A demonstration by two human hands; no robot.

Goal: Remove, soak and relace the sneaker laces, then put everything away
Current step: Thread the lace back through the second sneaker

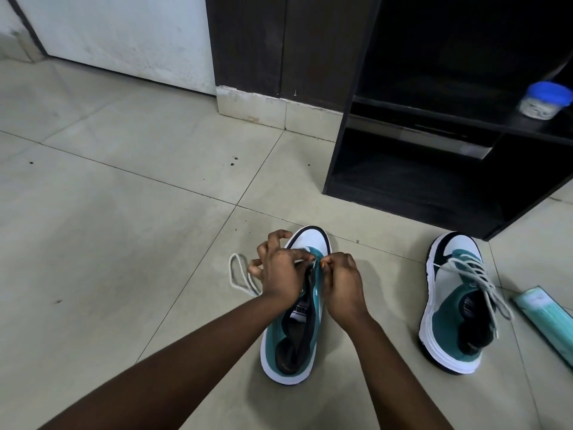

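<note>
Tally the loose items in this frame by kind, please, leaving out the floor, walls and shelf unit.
White-and-teal sneakers: 2 (near one, laced one)
Loose grey-white shoelace: 1
Clear jar with blue lid: 1
Flat pale-green packet: 1
Total: 5

Two sneakers on the floor (108, 228) — unlaced sneaker (297, 336) left of laced sneaker (449, 305).
</note>
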